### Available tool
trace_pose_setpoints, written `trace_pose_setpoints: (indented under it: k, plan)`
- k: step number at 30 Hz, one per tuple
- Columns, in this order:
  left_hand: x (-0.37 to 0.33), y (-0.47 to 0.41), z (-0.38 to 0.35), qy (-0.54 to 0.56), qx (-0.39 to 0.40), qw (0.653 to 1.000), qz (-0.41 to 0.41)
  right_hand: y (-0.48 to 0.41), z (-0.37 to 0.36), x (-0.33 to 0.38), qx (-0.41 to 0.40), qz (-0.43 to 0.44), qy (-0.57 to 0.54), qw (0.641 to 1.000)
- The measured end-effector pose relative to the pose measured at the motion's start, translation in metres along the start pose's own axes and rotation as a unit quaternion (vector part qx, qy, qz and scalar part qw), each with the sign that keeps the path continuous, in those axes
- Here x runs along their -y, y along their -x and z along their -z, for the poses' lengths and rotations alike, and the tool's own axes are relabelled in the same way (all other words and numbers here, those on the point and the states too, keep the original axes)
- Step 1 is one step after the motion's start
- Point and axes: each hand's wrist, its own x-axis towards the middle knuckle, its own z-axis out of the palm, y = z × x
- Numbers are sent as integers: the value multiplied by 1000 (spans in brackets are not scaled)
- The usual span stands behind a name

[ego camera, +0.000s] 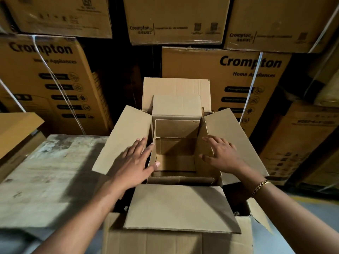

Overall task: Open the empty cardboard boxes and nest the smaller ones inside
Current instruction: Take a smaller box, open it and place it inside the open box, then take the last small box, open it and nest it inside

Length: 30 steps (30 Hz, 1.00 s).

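Your left hand (134, 162) and right hand (222, 155): both spread flat, gripping nothing, palms on side flaps of smaller box (176, 158). It sits nested inside larger box (181, 206). Empty cardboard, likely light (flaps bend easily). Hold walls, not flaps.

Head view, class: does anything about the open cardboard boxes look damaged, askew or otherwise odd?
Nothing is clearly damaged. The smaller box sits inside the larger box, flaps open, and looks slightly skewed against it. The left hand and right hand rest flat on its side flaps. The table surface is stained.
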Motion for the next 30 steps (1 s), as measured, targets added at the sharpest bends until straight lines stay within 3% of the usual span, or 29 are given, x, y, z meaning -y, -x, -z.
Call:
trace_pose_setpoints:
  k: [14,21,30]
  plan:
    - [94,37,86,-74,-161,984,26,-33,43,143,-63,114,-5,991]
    - [224,110,148,-114,-219,966,80,-75,32,312,-143,193,-1,971]
    - [405,232,219,-176,-262,928,197,-104,-5,537,-128,274,-14,953]
